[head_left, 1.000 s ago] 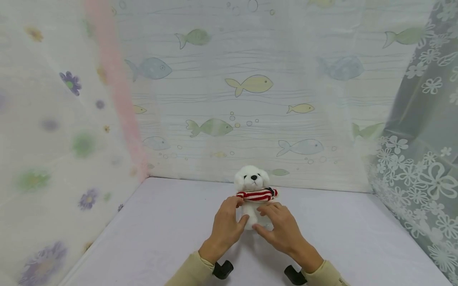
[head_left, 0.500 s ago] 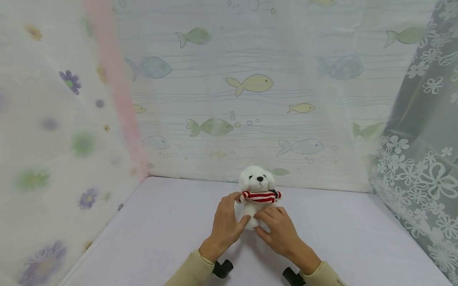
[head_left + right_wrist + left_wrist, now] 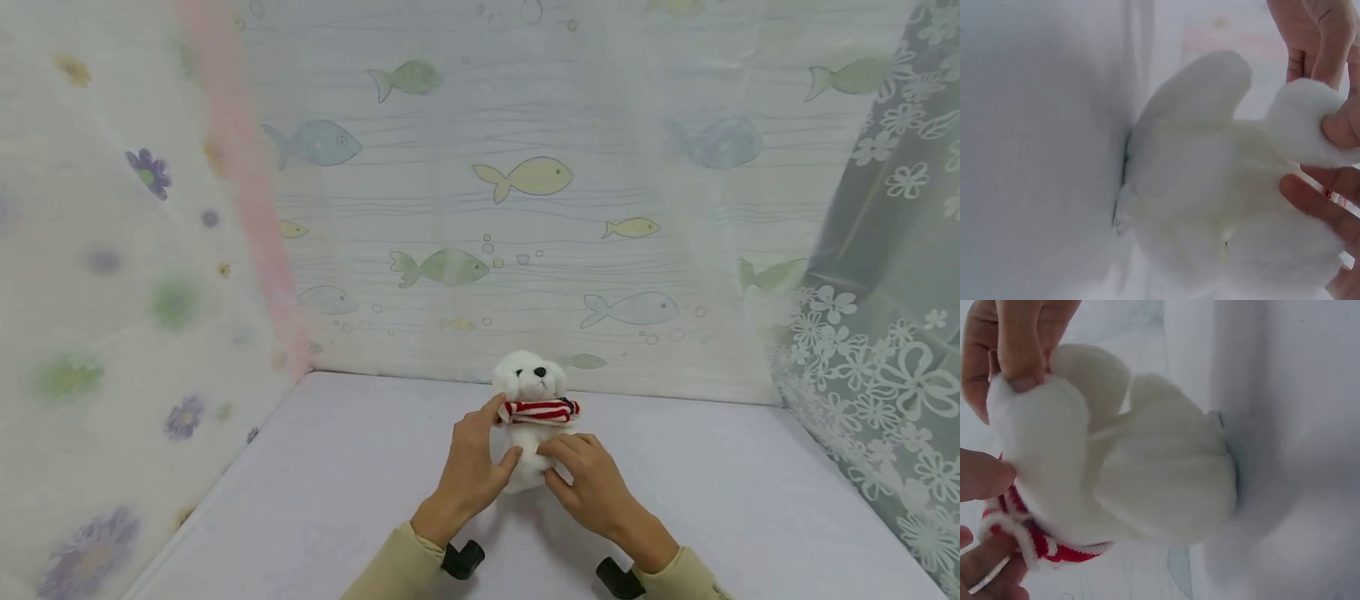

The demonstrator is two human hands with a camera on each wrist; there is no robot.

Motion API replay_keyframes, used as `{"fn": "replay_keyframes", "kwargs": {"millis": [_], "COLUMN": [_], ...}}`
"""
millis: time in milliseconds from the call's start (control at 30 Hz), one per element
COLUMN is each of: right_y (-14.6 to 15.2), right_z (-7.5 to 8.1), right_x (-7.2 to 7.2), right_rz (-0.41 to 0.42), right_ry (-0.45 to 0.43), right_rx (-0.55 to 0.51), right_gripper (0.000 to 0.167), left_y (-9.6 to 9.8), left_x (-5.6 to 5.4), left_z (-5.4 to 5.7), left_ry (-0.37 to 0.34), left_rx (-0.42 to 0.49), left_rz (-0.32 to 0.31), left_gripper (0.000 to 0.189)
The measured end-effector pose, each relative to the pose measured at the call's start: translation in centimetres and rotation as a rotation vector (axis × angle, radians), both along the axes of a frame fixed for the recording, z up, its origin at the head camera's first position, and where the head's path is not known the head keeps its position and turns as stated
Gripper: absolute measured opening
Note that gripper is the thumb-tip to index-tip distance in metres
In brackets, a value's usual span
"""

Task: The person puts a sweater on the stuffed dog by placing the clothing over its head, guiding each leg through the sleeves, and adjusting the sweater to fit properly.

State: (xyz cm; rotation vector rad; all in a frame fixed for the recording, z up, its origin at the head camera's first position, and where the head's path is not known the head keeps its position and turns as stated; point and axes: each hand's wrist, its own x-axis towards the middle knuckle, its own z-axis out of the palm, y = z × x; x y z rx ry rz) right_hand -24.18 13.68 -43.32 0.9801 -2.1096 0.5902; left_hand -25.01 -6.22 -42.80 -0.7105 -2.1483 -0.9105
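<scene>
As the left hand [image 3: 471, 467] and right hand [image 3: 590, 485] pinch the toy [image 3: 527, 437], lower centre, it is fluffy white, its sweater [image 3: 542, 411] red-striped.

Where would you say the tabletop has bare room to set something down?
The tabletop shows bare between the left hand and the purple-flowered curtain, and between the right hand and the white-flowered curtain. The middle is crowded: both hands hold the plush dog.
</scene>
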Motion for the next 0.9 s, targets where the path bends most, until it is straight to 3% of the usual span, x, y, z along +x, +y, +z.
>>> {"fn": "replay_keyframes", "kwargs": {"millis": [200, 433, 600, 900], "right_y": [0.06, 0.09, 0.17, 0.12], "right_z": [0.11, 0.04, 0.06, 0.22], "right_x": [0.14, 0.09, 0.18, 0.21], "right_rz": [0.021, 0.032, 0.033, 0.017], "right_ry": [-0.001, -0.005, -0.029, -0.033], "right_rx": [-0.027, -0.013, -0.007, -0.008], "right_gripper": [0.028, 0.029, 0.028, 0.026], "left_y": [-0.25, -0.35, -0.36, -0.35], "left_x": [0.02, 0.02, 0.22, 0.42], "left_z": [0.25, 0.24, 0.34, 0.7], "left_ry": [-0.042, 0.006, -0.003, -0.064], "left_rx": [-0.008, -0.063, -0.093, -0.151], "left_rz": [-0.071, -0.088, -0.114, -0.062], "left_gripper": [0.073, 0.073, 0.072, 0.067]}}
